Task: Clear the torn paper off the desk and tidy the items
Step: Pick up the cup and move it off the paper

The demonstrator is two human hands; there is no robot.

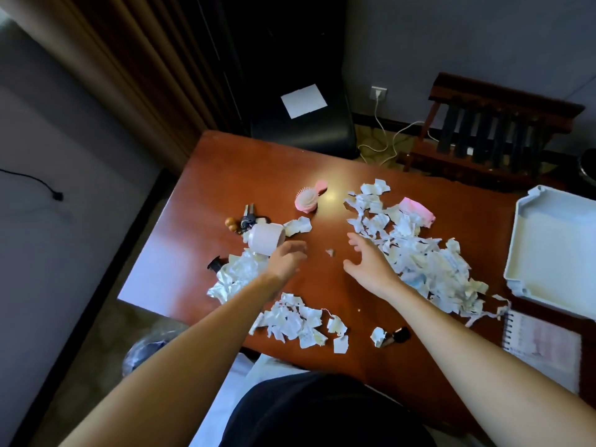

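Note:
Torn white paper lies in heaps on the reddish wooden desk (232,166): a big pile (416,250) on the right, a smaller one (296,321) near the front edge, a crumpled one (235,275) on the left. One tiny scrap (329,252) sits between my hands. My left hand (285,258) hovers beside a tipped pale pink jar (266,237), fingers loosely curled, holding nothing. My right hand (367,262) is spread open at the inner edge of the big pile.
A pink hairbrush (308,198), keys with wooden beads (246,217), a pink cloth (417,211), a small black object (398,335), a black cap (213,264). A white tray (548,250) and a spiral notebook (541,350) lie right. A bagged bin (145,350) stands below left; a black chair (303,124) behind.

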